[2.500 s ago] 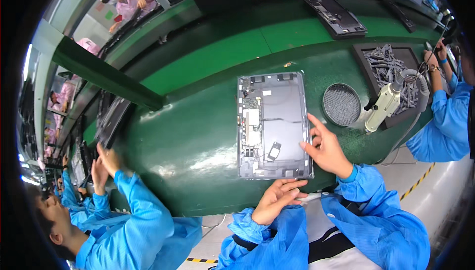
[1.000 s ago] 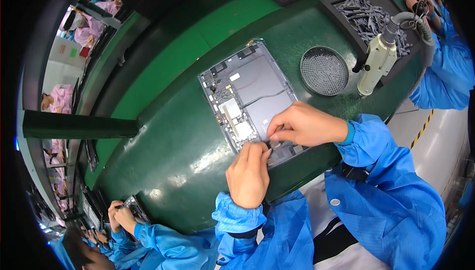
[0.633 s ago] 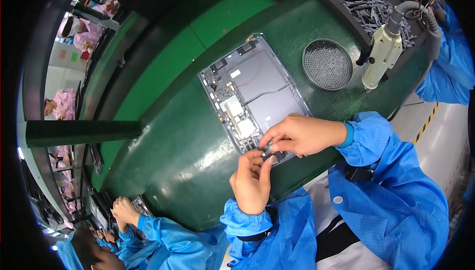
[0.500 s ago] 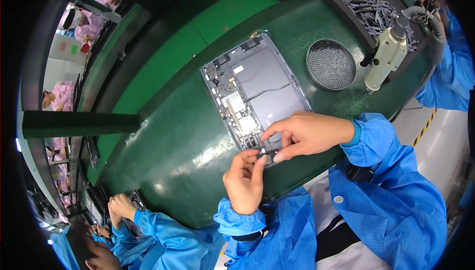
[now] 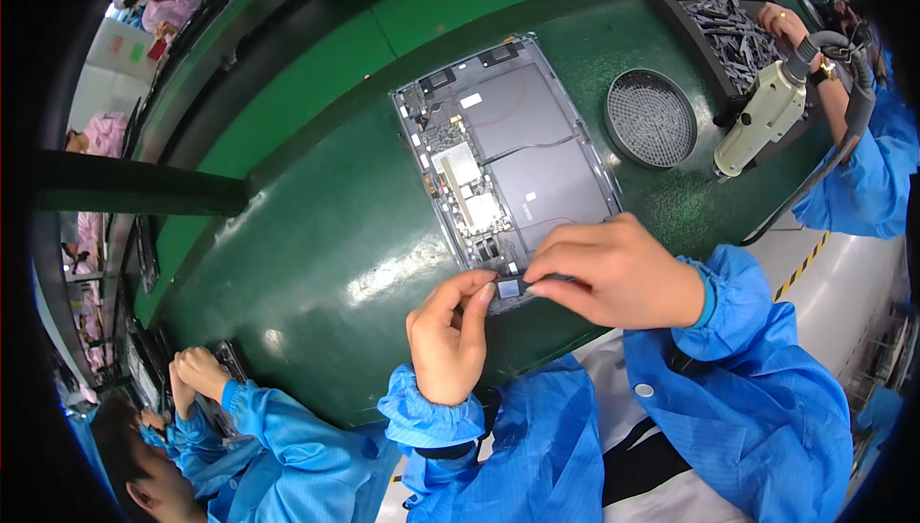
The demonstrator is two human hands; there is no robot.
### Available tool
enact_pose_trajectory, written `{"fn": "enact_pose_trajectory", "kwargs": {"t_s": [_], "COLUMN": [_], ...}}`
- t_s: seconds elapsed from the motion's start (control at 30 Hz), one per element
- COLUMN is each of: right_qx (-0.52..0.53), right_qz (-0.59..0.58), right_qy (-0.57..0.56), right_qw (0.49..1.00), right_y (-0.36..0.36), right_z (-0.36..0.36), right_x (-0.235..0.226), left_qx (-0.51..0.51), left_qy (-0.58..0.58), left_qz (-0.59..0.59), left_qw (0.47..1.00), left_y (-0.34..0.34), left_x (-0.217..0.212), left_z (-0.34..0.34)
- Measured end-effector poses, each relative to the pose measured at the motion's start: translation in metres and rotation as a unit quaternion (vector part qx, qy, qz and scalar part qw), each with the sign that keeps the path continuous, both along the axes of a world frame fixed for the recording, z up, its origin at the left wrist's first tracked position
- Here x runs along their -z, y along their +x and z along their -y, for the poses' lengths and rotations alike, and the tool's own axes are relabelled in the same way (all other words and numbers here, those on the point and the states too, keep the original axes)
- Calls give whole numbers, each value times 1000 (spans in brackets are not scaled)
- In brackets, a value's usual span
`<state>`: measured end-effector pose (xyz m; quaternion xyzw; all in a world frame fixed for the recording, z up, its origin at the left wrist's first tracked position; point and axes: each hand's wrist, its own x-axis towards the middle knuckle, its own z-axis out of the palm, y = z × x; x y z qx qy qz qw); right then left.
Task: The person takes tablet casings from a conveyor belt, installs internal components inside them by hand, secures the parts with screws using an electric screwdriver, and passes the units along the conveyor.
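Note:
An opened tablet-like device [image 5: 556,173] lies on the green table, its circuit board [image 5: 462,187] on the left and wide grey battery panels on the right. Over its near end I hold a small black rectangular part [image 5: 509,288] with a pale bluish square on its face. My left hand [image 5: 446,336] pinches its left end between thumb and fingers. The fingertips of my right hand [image 5: 628,274] close on its right end. Whether the part touches the casing cannot be made out.
A round mesh-patterned dish [image 5: 652,118] stands right of the device, beside a pale electric screwdriver [image 5: 764,120] with a grey hose. Behind them is a dark tray [image 5: 733,39] of grey parts, with a co-worker's hand [image 5: 784,24] in it. Another co-worker's hands [image 5: 198,374] are at lower left.
The small black part now shows its pale square between my fingertips, and my hands sit slightly farther apart. A co-worker's hand has come over the parts tray. The whole view has shifted a little.

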<state>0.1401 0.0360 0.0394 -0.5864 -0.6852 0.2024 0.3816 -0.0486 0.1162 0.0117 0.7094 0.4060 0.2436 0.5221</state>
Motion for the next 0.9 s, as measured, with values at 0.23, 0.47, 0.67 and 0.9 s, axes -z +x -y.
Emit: {"fn": "enact_pose_trajectory", "kwargs": {"t_s": [0.23,0.47,0.67,0.9], "right_qx": [-14,-39,-49,-37], "right_qz": [-18,-51,12,66], "right_qy": [-87,-166,-64,-55], "right_qw": [996,984,997,996], "right_y": [4,6,11,17], "right_z": [-4,-7,-3,9], "right_x": [23,21,34,23], "left_qx": [53,49,131,203], "left_qy": [84,127,231,281], "left_qz": [-29,-32,-62,-138], "left_qw": [995,990,962,928], "left_y": [0,-4,4,14], "left_x": [-2,-4,-3,-10], "left_z": [0,1,0,5]}}
